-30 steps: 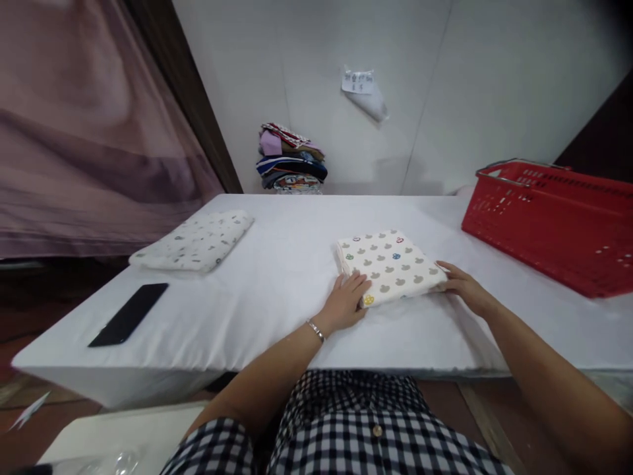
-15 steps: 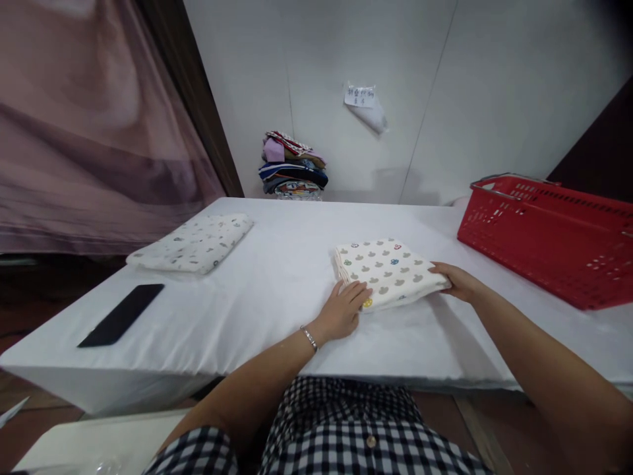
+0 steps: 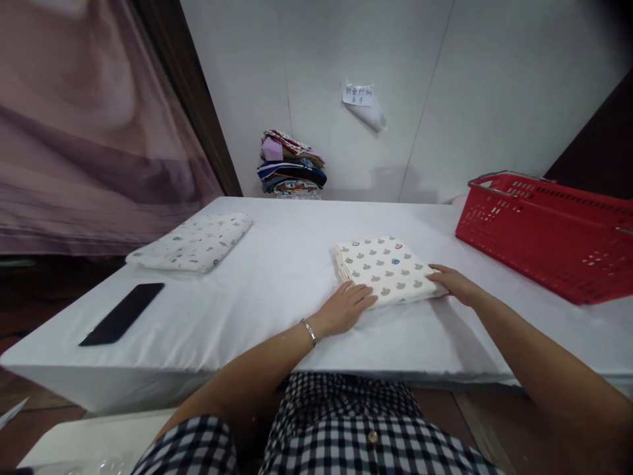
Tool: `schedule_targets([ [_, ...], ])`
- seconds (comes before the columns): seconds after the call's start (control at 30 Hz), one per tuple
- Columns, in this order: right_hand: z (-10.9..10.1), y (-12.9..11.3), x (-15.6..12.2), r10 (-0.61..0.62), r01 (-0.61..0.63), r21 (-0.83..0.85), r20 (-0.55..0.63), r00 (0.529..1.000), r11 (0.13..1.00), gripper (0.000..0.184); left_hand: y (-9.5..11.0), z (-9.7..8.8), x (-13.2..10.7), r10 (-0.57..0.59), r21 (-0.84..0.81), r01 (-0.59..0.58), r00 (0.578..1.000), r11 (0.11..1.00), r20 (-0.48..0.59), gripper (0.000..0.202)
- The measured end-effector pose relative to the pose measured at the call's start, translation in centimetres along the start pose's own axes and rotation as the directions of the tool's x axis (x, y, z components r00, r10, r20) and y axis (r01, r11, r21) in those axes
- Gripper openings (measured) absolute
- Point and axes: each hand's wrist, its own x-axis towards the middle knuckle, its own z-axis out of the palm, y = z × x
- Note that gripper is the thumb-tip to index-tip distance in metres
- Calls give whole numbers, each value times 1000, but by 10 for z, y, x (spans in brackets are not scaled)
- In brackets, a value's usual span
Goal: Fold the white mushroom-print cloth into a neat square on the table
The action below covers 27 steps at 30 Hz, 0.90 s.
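Observation:
A folded cream cloth with small coloured prints lies flat on the white table. My left hand rests on its near left corner, fingers stretched out flat. At the cloth's near right corner my right hand lies with its fingers extended against the edge. Neither hand grips or lifts the cloth. A thin bracelet circles my left wrist.
A red plastic basket stands at the table's right. A second folded patterned cloth and a black phone lie at the left. A stack of folded clothes sits against the far wall.
Both hands have stayed at the cloth's near corners, shifting slightly; the left hand now lies a little lower on the corner. The cloth has barely moved.

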Motion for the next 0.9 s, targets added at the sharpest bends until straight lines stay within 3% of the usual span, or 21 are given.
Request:
schedule_targets([
  [0.1,1,-2,-11,15,-17,-65,-36,999,998,53,-9,-5,-3,80,-33,-79,997,996,23,66],
  [0.17,-1,-3,-21,-153,146,-146,-36,988,978,54,-15,-7,-3,75,-23,-74,996,997,43,72],
  [0.27,-3,-1,-36,-466,469,-277,81,881,839,54,-20,-9,-2,54,6,-54,996,999,67,72],
  [0.37,0,5,-44,-558,597,-358,216,801,718,65,-21,-7,-1,39,23,-41,998,999,51,66],
  [0.57,10,14,-37,-566,596,-509,234,790,621,72,-20,0,2,5,49,-4,1000,999,-13,50],
  [0.7,15,11,-33,-577,580,-558,208,790,593,72,-19,-8,16,-82,18,84,994,996,-68,46],
  [0.8,17,5,-32,-576,564,-534,167,800,629,71,-19,-23,31,-145,-54,140,981,989,-125,48],
  [0.9,10,-3,-33,-553,522,-448,70,830,726,67,-20,-40,45,-212,-149,184,957,972,-199,48],
])
